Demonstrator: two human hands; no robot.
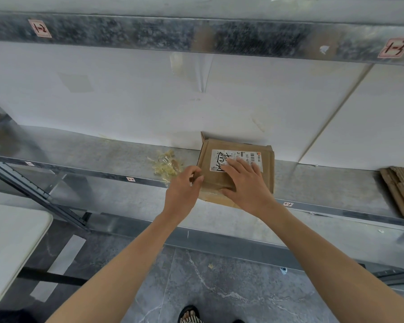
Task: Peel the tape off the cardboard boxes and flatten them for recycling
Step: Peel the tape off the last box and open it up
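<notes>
Head view showed your small box (267,169) lying on the metal shelf (103,157), close to the white back wall, with its near edge seeming to reach over the front rail. Your right hand (245,180) lay spread, palm down, across the white label (222,159) and pressed the box down. Your left hand (184,185) sat at the box's left edge with its fingers curled. The blur hid whether they pinched a tape end or only the cardboard rim.

The risks, as I judged them, were these. A sideways pull on the tape could have dragged the box along the smooth metal and off the rail to the floor. A fast pull could have torn the tape into slivers or stripped the paper face from the cardboard. The wad of peeled tape (166,166) lay just beside your left hand and could have stuck to your wrist. The stack of flat cardboard (401,190) at the far right was well apart.
</notes>
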